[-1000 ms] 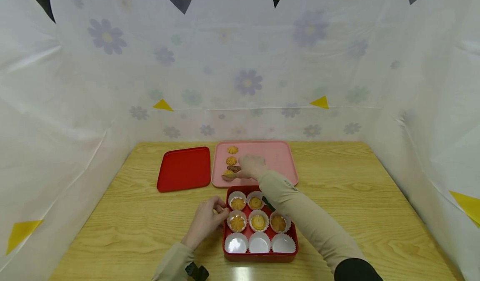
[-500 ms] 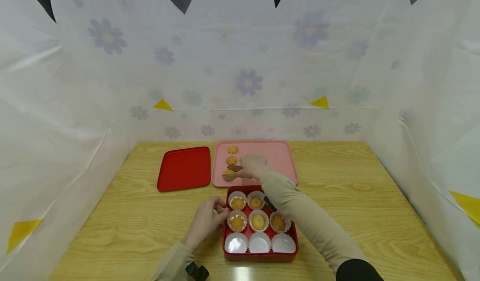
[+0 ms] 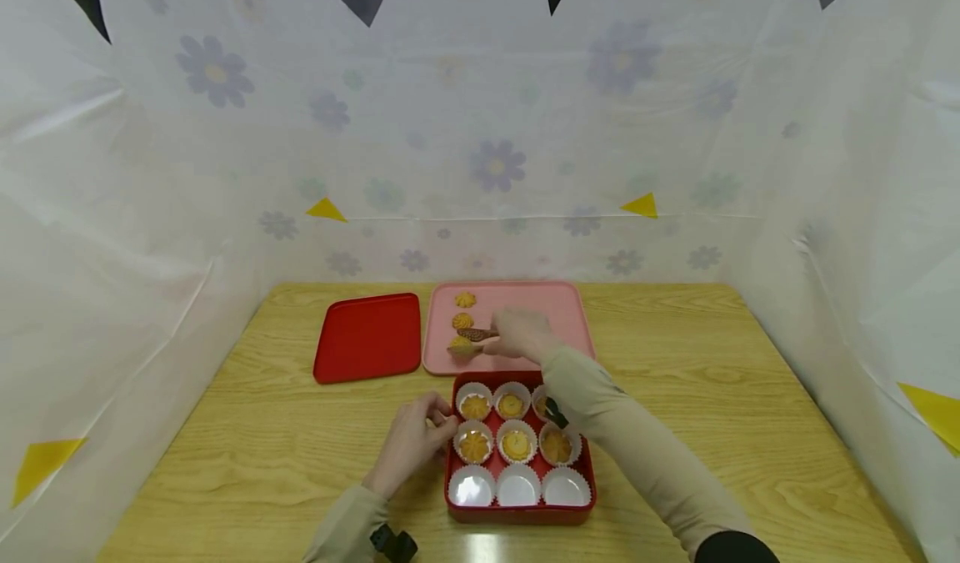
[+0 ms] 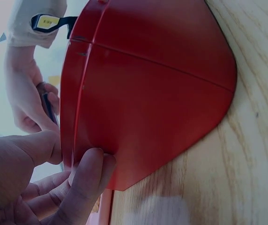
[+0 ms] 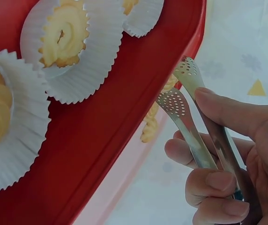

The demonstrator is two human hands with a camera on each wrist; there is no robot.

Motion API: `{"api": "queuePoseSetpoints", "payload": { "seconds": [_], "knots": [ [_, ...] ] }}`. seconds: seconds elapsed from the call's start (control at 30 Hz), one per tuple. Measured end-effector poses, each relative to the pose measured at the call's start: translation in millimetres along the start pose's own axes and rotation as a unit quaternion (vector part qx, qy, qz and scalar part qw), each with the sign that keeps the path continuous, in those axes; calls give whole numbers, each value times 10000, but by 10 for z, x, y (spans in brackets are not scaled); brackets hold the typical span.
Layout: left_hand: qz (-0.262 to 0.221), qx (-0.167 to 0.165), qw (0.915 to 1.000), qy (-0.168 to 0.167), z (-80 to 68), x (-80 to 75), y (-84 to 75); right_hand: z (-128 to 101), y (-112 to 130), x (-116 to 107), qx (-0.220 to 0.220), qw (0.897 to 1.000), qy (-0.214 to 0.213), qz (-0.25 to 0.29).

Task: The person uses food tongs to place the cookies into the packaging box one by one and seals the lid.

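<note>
- Counter [image 3: 750, 429]: red box [image 3: 585, 496] at the near middle, pink tray [image 3: 562, 313] just beyond.
- Left hand [image 3: 411, 444] grips the box's left wall.
- Right hand [image 3: 521, 335], clamped on tongs [image 5: 190, 117], has drawn slightly rightward; tong tips hover by the tray's nearest cookie [image 3: 459, 346], so pickup seems imminent.

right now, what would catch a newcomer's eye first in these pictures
The red box at the table's near edge stands out, its white paper cups holding piped cookies in the two far rows while the near row sits bare. Just behind it, the right hand holds metal tongs over the pink tray, reaching toward the loose cookies along its left side. The left hand grips the box's left wall, and a red lid lies left of the tray.
</note>
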State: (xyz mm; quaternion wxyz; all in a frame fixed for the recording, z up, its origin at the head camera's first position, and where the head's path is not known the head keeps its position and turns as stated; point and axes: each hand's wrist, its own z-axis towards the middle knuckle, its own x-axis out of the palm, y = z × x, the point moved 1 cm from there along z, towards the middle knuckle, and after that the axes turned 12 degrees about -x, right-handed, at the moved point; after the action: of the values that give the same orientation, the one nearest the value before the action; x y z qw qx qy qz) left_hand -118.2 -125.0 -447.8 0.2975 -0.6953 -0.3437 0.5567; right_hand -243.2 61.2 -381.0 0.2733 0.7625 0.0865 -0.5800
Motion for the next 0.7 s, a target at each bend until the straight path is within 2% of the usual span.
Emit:
{"api": "queuePoseSetpoints", "payload": {
  "seconds": [0.2,0.53,0.7],
  "knots": [
    [57,6,10000,-11,6,3,6,-123,-63,-7,-156,9998,-145,-62],
    [123,-43,9999,-54,8,3,1,-349,-148,-36,-508,9976,-383,256],
    [126,-49,9999,-36,4,2,4,-473,-169,-55,-833,9947,-459,395]
  ]
}}
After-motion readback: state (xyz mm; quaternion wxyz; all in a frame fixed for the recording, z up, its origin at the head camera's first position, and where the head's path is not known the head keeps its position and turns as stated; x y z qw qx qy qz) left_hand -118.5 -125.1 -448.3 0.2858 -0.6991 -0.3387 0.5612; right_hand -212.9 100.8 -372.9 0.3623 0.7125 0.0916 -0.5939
